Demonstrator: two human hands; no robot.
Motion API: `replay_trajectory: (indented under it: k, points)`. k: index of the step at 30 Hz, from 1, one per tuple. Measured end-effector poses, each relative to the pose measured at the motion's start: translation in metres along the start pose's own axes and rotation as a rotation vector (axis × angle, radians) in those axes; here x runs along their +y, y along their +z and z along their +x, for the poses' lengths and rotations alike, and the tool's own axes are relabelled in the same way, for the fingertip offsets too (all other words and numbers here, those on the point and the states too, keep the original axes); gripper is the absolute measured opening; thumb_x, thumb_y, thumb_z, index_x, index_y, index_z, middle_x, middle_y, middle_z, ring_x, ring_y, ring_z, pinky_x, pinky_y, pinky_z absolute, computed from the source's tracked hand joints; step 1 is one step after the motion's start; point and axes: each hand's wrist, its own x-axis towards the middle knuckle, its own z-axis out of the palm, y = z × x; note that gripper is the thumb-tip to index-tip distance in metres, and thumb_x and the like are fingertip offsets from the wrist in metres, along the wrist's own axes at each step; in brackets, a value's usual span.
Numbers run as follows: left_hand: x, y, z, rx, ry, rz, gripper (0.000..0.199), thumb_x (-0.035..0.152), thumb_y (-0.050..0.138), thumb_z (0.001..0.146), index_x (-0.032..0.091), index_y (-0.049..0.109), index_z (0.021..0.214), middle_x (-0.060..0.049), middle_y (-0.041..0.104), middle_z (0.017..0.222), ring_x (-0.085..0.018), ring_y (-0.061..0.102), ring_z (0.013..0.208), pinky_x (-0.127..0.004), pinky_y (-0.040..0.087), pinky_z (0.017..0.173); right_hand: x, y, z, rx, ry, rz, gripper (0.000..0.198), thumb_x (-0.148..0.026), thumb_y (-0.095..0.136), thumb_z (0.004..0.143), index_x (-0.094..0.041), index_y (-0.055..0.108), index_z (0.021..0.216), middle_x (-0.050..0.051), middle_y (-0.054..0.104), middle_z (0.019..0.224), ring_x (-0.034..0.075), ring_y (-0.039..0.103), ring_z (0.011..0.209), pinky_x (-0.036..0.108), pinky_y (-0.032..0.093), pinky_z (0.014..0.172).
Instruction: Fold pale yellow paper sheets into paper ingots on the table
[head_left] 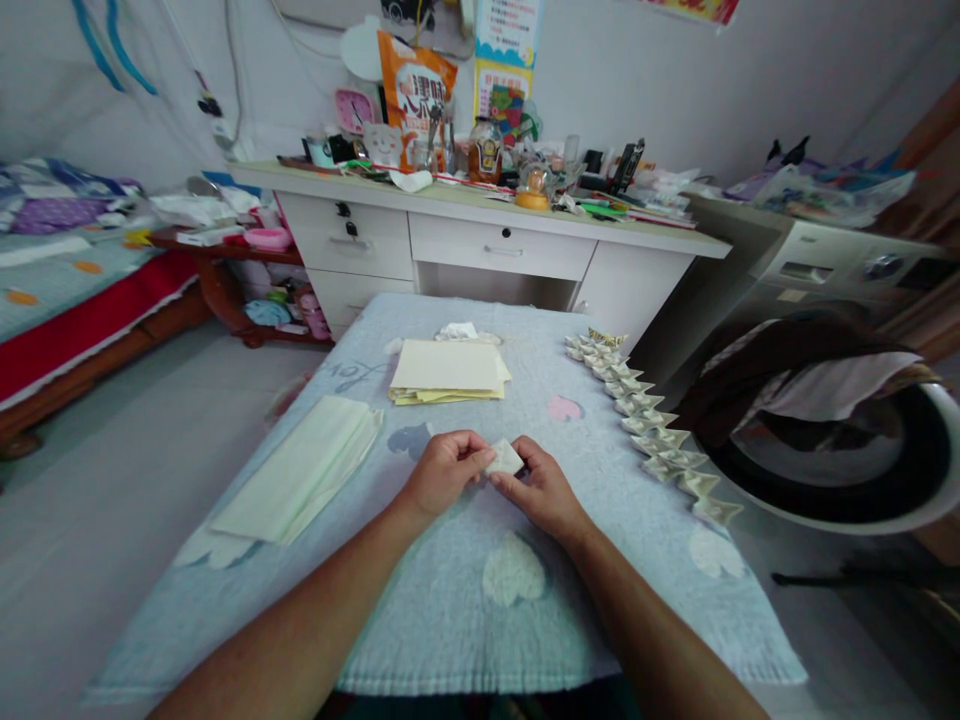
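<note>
Two bare forearms (322, 590) come nearest, entering at 7 and 5 o'clock and converging over the pale blue tablecloth (465, 620). The left hand (450, 470) pinches the left side of a small folded paper (505, 459) between thumb and curled fingers; the right hand (544, 495) grips its right corner, thumb below and forefinger above. Both wrists turn inward, the fingers nearly meeting around the paper, at the dial's centre. From there, folded pale-green sheets (300, 465) lie at 9 o'clock, a cream paper stack (446, 365) at 11, and a row of pointed folded pieces (637, 410) runs from 1 to just past 3. Between 11 and 12, on the desk (502, 225), an orange bag (420, 100) bears large white Chinese characters, 味 among them. At 12 stands a jar (485, 152) whose label is too small to read, as is the Chinese print on the wall poster (508, 45) behind. At 2, the washing machine's (825, 262) front lettering is illegible.
</note>
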Motion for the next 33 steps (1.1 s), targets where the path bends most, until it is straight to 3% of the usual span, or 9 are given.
replay_trajectory:
  k: [11,19,25,30,33]
  points:
    - [0.002,0.007,0.000,0.006,-0.066,-0.188,0.024,0.036,0.067,0.074,0.014,0.059,0.070,0.003,0.056,0.053,-0.008,0.048,0.049,-0.022,0.036,0.053,-0.004,-0.001,0.001,0.002,0.024,0.030,0.014,-0.030,0.060,0.083,-0.017,0.060,0.077,-0.002,0.050,0.070,0.011,0.046,0.066,0.022,0.036,0.060]
    - [0.000,0.007,-0.001,0.019,-0.074,-0.244,0.024,0.037,0.066,0.076,0.014,0.059,0.072,0.002,0.057,0.055,-0.008,0.049,0.051,-0.021,0.038,0.054,-0.004,-0.001,0.000,-0.032,0.028,0.114,0.022,-0.039,0.059,0.084,-0.018,0.060,0.081,-0.001,0.053,0.074,0.012,0.046,0.067,0.022,0.037,0.062]
    - [-0.001,0.004,-0.001,0.025,-0.025,-0.030,0.020,0.030,0.067,0.074,0.014,0.062,0.083,0.004,0.056,0.059,-0.007,0.047,0.051,-0.019,0.035,0.051,0.005,0.001,-0.001,0.041,0.070,0.143,0.022,-0.039,0.056,0.085,-0.018,0.056,0.079,-0.002,0.047,0.069,0.011,0.043,0.063,0.022,0.035,0.058]
    - [0.002,0.003,-0.004,0.105,0.058,0.189,0.038,0.026,0.067,0.073,0.018,0.059,0.109,0.008,0.050,0.057,-0.007,0.044,0.048,-0.019,0.033,0.049,0.007,0.000,0.000,0.079,-0.013,-0.096,0.011,-0.026,0.053,0.085,-0.018,0.057,0.078,-0.002,0.047,0.068,0.012,0.044,0.063,0.023,0.034,0.059]
    - [-0.001,0.004,-0.004,0.096,0.162,0.223,0.020,0.023,0.064,0.074,0.017,0.063,0.093,0.000,0.063,0.081,-0.009,0.053,0.061,-0.020,0.041,0.058,0.006,-0.002,0.000,0.092,-0.095,-0.202,0.008,-0.017,0.053,0.081,-0.019,0.057,0.075,-0.001,0.047,0.069,0.012,0.046,0.065,0.023,0.035,0.061]
